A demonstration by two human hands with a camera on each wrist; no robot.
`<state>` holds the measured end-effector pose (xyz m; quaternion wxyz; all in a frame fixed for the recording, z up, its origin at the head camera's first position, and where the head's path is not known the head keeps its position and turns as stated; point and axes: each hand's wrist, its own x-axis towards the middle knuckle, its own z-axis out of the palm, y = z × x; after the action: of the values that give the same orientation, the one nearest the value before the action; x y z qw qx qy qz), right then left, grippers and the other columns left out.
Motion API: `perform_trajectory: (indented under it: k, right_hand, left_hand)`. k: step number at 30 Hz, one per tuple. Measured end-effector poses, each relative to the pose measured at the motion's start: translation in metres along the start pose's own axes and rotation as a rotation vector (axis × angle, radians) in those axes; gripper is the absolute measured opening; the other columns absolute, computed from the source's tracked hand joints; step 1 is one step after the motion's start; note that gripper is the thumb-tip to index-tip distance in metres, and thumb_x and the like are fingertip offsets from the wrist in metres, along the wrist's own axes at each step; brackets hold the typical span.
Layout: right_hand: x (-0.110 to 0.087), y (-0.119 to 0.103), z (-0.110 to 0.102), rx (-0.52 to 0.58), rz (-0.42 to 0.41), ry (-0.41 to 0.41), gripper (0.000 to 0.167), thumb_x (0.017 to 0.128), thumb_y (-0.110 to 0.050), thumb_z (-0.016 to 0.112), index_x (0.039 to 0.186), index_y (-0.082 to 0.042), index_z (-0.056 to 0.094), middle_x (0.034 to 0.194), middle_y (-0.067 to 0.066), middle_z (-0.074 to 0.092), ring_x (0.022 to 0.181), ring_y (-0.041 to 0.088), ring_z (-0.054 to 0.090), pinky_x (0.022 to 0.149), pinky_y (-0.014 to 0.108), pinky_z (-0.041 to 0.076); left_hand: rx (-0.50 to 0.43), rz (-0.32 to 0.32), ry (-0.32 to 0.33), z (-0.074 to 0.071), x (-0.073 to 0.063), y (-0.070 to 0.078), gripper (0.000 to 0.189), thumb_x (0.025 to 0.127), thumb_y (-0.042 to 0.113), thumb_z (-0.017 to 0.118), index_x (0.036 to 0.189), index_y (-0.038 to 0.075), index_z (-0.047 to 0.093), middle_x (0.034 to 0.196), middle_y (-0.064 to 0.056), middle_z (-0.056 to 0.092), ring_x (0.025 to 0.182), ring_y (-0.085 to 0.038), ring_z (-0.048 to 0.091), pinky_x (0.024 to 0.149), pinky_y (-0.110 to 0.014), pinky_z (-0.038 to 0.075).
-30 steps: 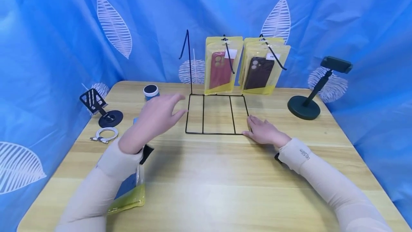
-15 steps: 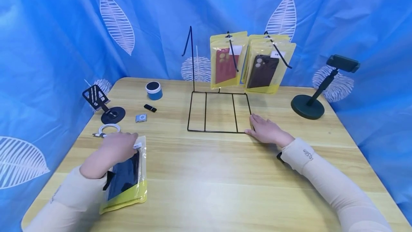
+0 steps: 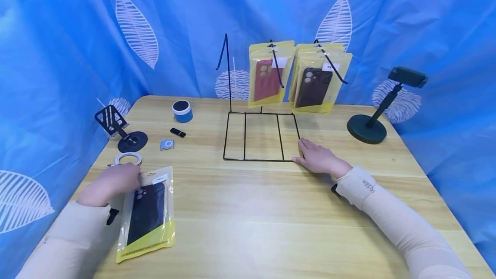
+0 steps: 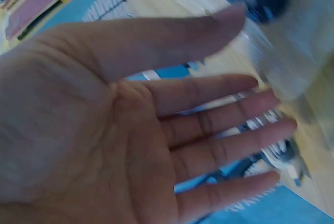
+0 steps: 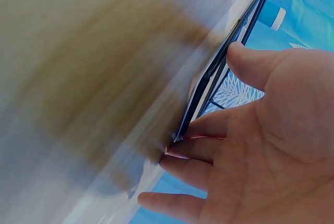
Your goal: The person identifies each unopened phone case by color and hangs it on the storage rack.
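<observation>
A dark phone case in a clear-and-yellow pouch (image 3: pixel 146 214) lies on the table at the left. My left hand (image 3: pixel 116 183) is at the pouch's upper left edge; in the left wrist view its fingers are extended and spread, with the blurred pouch beyond the thumb. Whether the fingertips touch the pouch I cannot tell. At the front right corner of a black wire display rack (image 3: pixel 263 160), my right hand (image 3: pixel 318 158) rests with thumb and fingertips against the base wire. On two of its hooks hang pouches with a red phone case (image 3: pixel 267 81) and a dark phone case (image 3: pixel 314 87).
Around the left side are a black phone stand (image 3: pixel 132 141), a coiled white cable (image 3: pixel 128 156), a small music player (image 3: pixel 167 144), a black USB stick (image 3: pixel 178 132) and a blue-white round container (image 3: pixel 182 112). A dark green phone holder (image 3: pixel 366 128) stands at the right.
My left hand has moved from near the rack down and left to the pouch, then along to its upper left edge. My right hand has stayed at the rack's corner.
</observation>
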<state>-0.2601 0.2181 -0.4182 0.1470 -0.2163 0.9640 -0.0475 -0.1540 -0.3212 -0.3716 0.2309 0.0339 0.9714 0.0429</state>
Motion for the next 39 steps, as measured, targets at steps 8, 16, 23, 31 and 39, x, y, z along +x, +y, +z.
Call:
perform_trajectory:
  k: [8,16,23,31,39]
  right_hand:
    - [-0.002,0.0,0.001,-0.009,-0.011,0.019,0.076,0.104,-0.047,0.043,0.155,0.006,0.022,0.162,0.028,0.019,0.15,0.042,0.021,0.117,0.062,0.028]
    - [-0.001,0.0,0.007,-0.004,-0.009,0.001,0.078,0.104,-0.049,0.041,0.155,0.006,0.021,0.162,0.028,0.018,0.15,0.043,0.02,0.119,0.059,0.027]
    - [-0.001,0.001,0.009,0.011,-0.01,0.003,0.077,0.104,-0.048,0.042,0.156,0.005,0.02,0.163,0.027,0.017,0.151,0.041,0.018,0.119,0.062,0.025]
    - [-0.002,0.0,0.007,-0.001,-0.016,0.016,0.076,0.104,-0.047,0.042,0.155,0.006,0.021,0.162,0.027,0.018,0.151,0.042,0.019,0.117,0.065,0.025]
    - [-0.003,-0.001,0.003,-0.009,-0.01,0.015,0.076,0.104,-0.048,0.041,0.155,0.005,0.02,0.163,0.026,0.017,0.151,0.041,0.019,0.117,0.065,0.025]
  left_hand:
    - [-0.094,0.027,-0.036,0.001,0.009,-0.022,0.012,0.087,0.014,0.066,0.086,0.004,0.061,0.075,-0.005,0.053,0.068,-0.021,0.049,0.059,-0.031,0.038]
    - [-0.04,0.044,0.03,0.008,0.008,-0.026,0.01,0.088,0.009,0.056,0.078,0.007,0.057,0.069,-0.003,0.049,0.062,-0.019,0.047,0.057,-0.031,0.036]
    - [0.036,0.045,0.129,0.013,0.008,-0.02,0.011,0.088,0.008,0.057,0.078,0.008,0.06,0.072,-0.005,0.054,0.063,-0.022,0.049,0.056,-0.036,0.042]
    - [0.1,0.071,0.234,0.014,0.01,-0.016,0.009,0.087,0.008,0.062,0.08,0.007,0.057,0.077,-0.007,0.056,0.067,-0.023,0.05,0.06,-0.042,0.046]
    - [0.018,0.151,0.364,-0.008,0.001,0.01,0.003,0.09,0.004,0.06,0.088,0.004,0.062,0.08,-0.007,0.057,0.066,-0.019,0.05,0.056,-0.035,0.045]
